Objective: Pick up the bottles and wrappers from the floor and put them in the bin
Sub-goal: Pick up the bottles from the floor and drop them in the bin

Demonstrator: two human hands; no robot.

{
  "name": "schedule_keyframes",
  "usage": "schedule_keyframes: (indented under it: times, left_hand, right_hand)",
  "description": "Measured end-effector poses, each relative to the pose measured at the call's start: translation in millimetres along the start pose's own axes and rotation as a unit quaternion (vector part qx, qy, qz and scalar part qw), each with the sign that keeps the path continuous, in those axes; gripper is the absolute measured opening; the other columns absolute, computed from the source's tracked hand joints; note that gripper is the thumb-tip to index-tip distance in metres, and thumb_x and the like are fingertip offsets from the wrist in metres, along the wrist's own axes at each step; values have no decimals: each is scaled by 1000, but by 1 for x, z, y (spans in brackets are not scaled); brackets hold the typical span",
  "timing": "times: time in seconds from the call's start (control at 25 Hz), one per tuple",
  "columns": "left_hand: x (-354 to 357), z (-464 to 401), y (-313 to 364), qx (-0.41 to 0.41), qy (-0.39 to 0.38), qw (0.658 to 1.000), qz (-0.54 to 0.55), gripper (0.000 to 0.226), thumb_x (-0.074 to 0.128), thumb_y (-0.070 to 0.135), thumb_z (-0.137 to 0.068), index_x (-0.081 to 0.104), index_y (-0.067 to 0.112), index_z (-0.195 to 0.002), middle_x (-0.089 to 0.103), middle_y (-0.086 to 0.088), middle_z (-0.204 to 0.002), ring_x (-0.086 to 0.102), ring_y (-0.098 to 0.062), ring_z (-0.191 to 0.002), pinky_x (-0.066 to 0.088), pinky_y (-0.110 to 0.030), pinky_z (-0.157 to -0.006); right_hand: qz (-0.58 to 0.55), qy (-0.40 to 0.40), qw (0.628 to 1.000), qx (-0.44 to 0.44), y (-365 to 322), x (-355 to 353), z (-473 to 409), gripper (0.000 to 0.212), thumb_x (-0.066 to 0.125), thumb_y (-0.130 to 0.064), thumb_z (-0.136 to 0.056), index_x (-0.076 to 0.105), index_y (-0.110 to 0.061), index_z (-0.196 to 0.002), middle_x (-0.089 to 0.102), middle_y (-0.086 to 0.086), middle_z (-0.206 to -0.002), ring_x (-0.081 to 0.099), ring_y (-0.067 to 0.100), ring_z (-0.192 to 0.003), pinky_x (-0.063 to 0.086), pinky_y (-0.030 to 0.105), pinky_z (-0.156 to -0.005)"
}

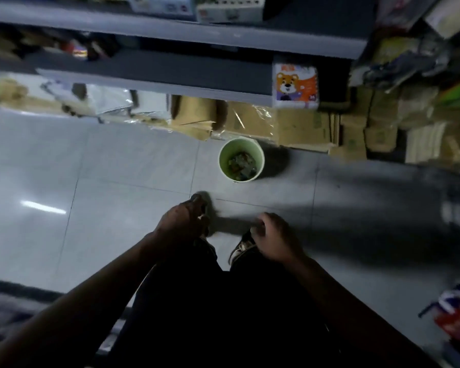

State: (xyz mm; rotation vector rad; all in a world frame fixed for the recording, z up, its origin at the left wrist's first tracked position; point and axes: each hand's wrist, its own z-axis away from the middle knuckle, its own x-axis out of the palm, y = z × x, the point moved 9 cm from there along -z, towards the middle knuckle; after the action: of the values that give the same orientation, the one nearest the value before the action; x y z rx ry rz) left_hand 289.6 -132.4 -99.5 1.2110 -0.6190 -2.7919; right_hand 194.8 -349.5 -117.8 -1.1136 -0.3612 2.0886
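Dim aisle, blurred. Only legible label: a pack with a cartoon bear (295,86) at the shelf (154,83) end; its writing unreadable. Green bin (241,159) stands on the tile floor (91,168) just before flattened cardboard boxes (298,128), wrappers already inside. Open tile to the left; right side crowded with stacked goods. Left hand (182,221) curled around something small and dark, not identifiable. Right hand (272,236) loosely curled; grip can't be judged. Both hover over the shoes (241,248).
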Motion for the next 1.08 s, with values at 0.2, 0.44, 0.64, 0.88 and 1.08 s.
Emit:
schedule_keyframes:
  times: [0.2, 0.44, 0.64, 0.88, 1.08]
  left_hand:
    - [39, 108, -75, -123, 16, 989, 82, 46, 61, 47, -95, 56, 23, -134, 71, -3, -119, 68, -25, -106, 50, -32, -84]
    - [106, 236, -138, -232, 55, 948, 212, 43, 57, 42, -101, 55, 19, -138, 71, -3, -124, 66, -23, -109, 45, -30, -81]
    - [160, 329, -167, -326, 121, 882, 319, 40, 57, 39, -98, 58, 20, -133, 72, 0, -119, 65, -22, -109, 47, -30, -87]
    - [197, 385, -177, -376, 147, 832, 380, 44, 52, 44, -97, 56, 23, -136, 72, 3, -117, 65, -19, -106, 51, -35, -89]
    - [182, 392, -194, -407, 171, 804, 400, 46, 49, 48, -96, 55, 26, -135, 70, 4, -116, 64, -17, -103, 52, -37, -88]
  right_hand:
    - [141, -111, 981, -70, -45, 24, 27, 35, 56, -40, -93, 60, -24, -124, 61, 2, -127, 56, 23, -122, 45, 35, -103]
    - [251, -188, 937, -155, -96, 78, 65, 41, 50, -44, -93, 58, -27, -129, 57, -3, -131, 55, 19, -122, 47, 38, -101]
    - [324, -211, 897, -213, -134, 122, 93, 40, 54, -42, -92, 62, -25, -127, 60, 0, -129, 58, 20, -120, 47, 37, -102]
    - [368, -225, 854, -290, -177, 161, 109, 32, 60, -41, -93, 67, -24, -120, 66, 0, -119, 62, 20, -110, 48, 33, -95]
    - [396, -263, 815, -332, -218, 180, 94, 39, 59, -41, -95, 64, -21, -129, 62, -1, -125, 60, 17, -114, 48, 35, -99]
